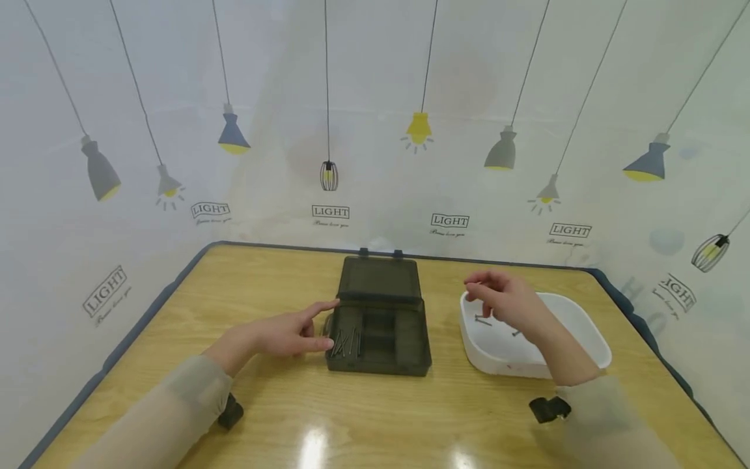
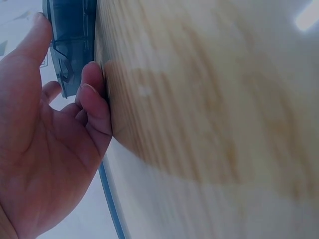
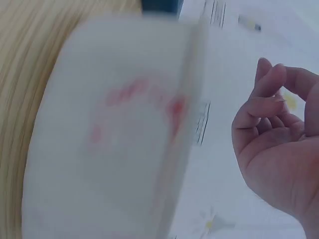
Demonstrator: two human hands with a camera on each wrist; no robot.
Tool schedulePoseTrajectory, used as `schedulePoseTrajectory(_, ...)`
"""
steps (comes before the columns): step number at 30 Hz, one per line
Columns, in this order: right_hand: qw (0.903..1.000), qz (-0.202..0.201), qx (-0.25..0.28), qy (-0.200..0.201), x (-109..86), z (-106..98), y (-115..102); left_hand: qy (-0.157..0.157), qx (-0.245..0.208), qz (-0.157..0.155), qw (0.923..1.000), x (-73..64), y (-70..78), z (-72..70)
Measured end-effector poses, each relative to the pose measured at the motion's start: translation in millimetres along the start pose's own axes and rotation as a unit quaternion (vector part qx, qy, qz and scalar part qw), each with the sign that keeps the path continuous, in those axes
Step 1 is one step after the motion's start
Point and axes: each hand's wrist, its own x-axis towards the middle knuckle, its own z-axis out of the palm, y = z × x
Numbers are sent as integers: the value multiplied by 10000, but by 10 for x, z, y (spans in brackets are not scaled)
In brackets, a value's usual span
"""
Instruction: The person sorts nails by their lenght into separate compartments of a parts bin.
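A dark translucent plastic case point(image 1: 413, 370) lies with its lid raised and tipped back. Several thin grey screws point(image 1: 346, 342) sit in its left compartment. My left hand point(image 1: 281, 332) is at the case's left side, forefinger and thumb stretched to its edge, the other fingers bent beneath. Over the left part of a white tray point(image 1: 527, 371) hovers my right hand point(image 1: 506, 299), its fingers curled and the fingertips close together; I cannot tell whether something small is between them. Loose screws point(image 1: 483, 320) lie in the tray below this hand.
The wooden table point(image 1: 275, 273) has a dark border along its edge. Behind and beside it hangs a pale sheet point(image 1: 375, 98) printed with lamps. Black straps point(image 1: 549, 410) are on both wrists.
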Motion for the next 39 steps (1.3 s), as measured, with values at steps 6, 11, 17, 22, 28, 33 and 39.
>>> schedulePoseTrajectory(6,9947,391,-936,-150,-30,-405,426,74,24,76,9999,14,15,4)
schedulePoseTrajectory(11,9798,787,-1749,-569,-103,-569,755,24,47,29,10000,41,-5,26)
schedulePoseTrajectory(17,9777,1036,-1692,-683,-127,-637,963,0,27,-11,10000,36,-6,56)
schedulePoseTrajectory(22,9775,1229,-1562,-712,-79,-582,1071,38,48,27,10000,5,4,51)
schedulePoseTrajectory(28,9763,1401,-1524,-627,-4,-554,1215,83,196,-15,9998,39,-11,25)
schedulePoseTrajectory(33,9779,1375,-1476,-554,-11,-537,1256,112,199,-80,9997,51,-13,44)
schedulePoseTrajectory(39,9760,1398,-1579,-536,-16,-524,1226,109,257,-142,9995,49,0,28)
